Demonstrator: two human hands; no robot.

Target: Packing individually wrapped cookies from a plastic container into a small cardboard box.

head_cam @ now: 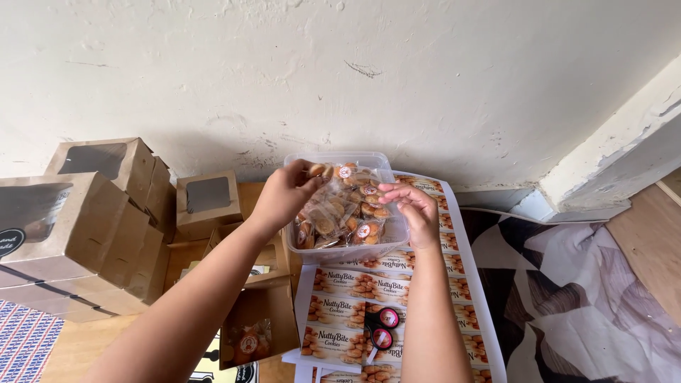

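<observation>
A clear plastic tub (333, 252) stands against the wall, filled with several small clear packets of cookies (344, 213) bearing round stickers. My left hand (284, 195) reaches over the tub's left rim and pinches the top of one packet. My right hand (415, 209) grips the same packet's other edge at the tub's right side, fingers curled. A pair of scissors with red handles (379, 328) lies on the printed label sheets (347, 315) below the tub, beside my right forearm.
Brown window boxes are stacked at the left (78, 234), one more (207, 202) against the wall. An open brown box (259, 333) holding a cookie packet sits near my left forearm. A patterned cloth (567, 291) covers the floor at right.
</observation>
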